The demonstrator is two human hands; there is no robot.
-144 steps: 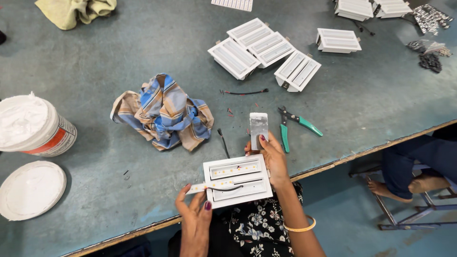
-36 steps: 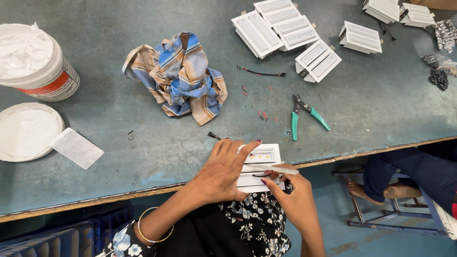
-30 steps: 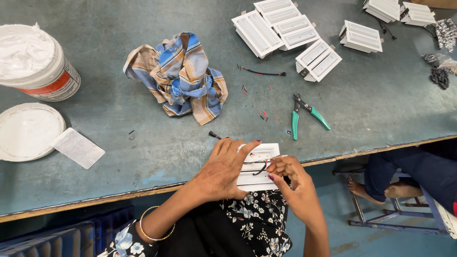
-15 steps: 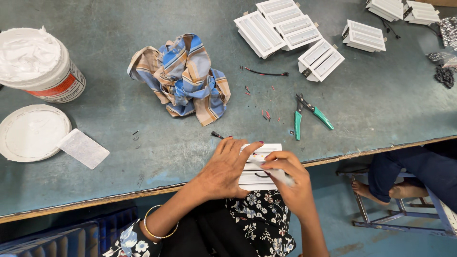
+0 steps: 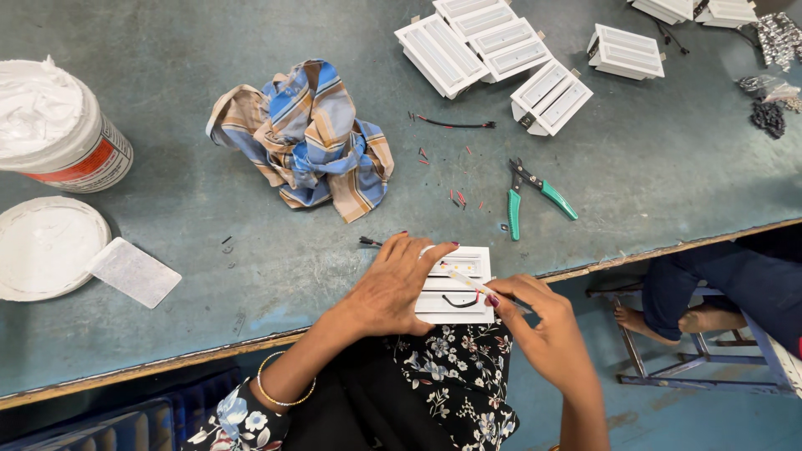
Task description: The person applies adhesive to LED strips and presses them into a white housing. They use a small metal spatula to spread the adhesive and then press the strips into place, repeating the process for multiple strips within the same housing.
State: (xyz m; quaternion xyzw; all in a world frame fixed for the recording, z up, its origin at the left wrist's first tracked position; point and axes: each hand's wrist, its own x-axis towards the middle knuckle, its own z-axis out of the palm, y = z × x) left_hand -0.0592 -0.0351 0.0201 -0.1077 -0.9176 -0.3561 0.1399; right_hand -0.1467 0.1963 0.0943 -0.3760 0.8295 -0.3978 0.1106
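On a scuffed grey-green worktop (image 5: 209, 225), the left hand (image 5: 393, 288) lies flat, fingers spread, on a white slotted fixture (image 5: 455, 288); right hand (image 5: 543, 330) fingers pinch a thin strip (image 5: 464, 278).

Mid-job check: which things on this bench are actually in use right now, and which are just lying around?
In use:
- white rectangular fixture, pressed flat by the left hand
- thin white strip, pinched by the right hand

Lying about:
- green-handled pliers
- checked cloth
- tub of white paste and its lid
- spare white fixtures
- wire offcuts
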